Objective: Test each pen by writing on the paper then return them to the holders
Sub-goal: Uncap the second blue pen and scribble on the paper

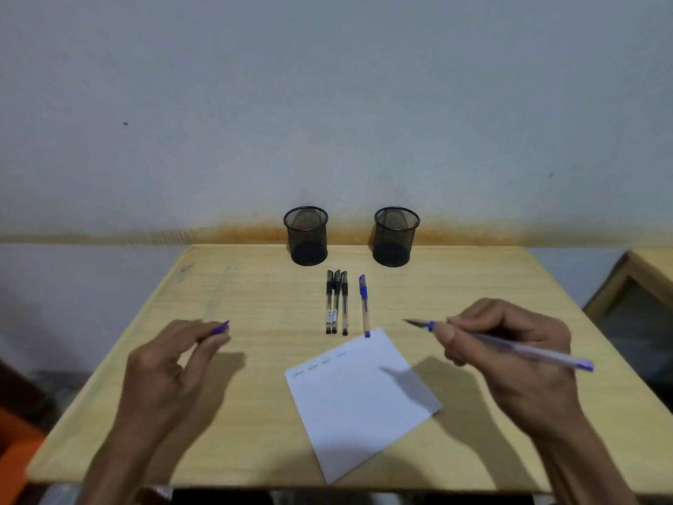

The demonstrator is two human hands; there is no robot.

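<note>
My right hand [510, 355] holds an uncapped blue pen [528, 349], tip pointing left above the table, right of the white paper [360, 399]. My left hand [171, 362] pinches the pen's blue cap [221, 328] between thumb and fingers. The paper lies tilted at the table's centre with faint words along its upper edge. Three black capped pens [336, 302] lie side by side beyond it, and a capped blue pen [364, 304] lies right of them, its end touching the paper's corner. Two black mesh holders, left [306, 235] and right [396, 236], stand by the wall, with no pens visible in them.
The light wooden table [255, 413] ends against a grey wall. Another wooden piece of furniture [633, 282] stands off the right side. An orange object [18, 453] shows at the lower left, below the table edge.
</note>
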